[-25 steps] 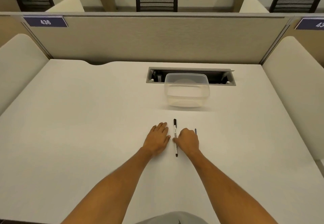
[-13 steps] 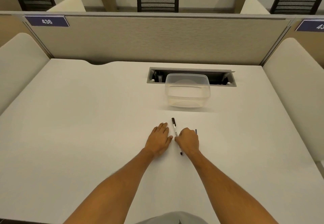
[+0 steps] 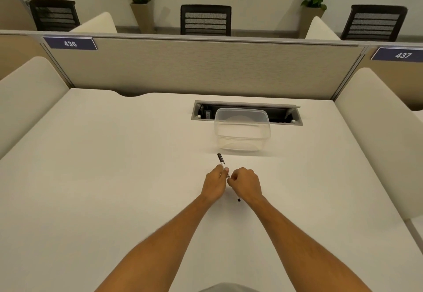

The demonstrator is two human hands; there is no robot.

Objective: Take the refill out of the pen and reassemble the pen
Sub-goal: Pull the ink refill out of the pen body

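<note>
Both hands point(image 3: 229, 184) now grip pen point(image 3: 221, 159) (previously flat).

Both hands point(image 3: 231, 183) gripping a slanted pen point(image 3: 221, 160) over white desk point(image 3: 114, 177), clear container point(image 3: 242, 131) beyond

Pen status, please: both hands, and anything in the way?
Left hand and right hand shut on pen. Pen unopened. Clear container beyond, not blocking.

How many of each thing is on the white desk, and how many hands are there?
Pen: 1
Clear plastic container: 1
Hands: 2, left hand and right hand, both holding the pen
Total: 4
</note>
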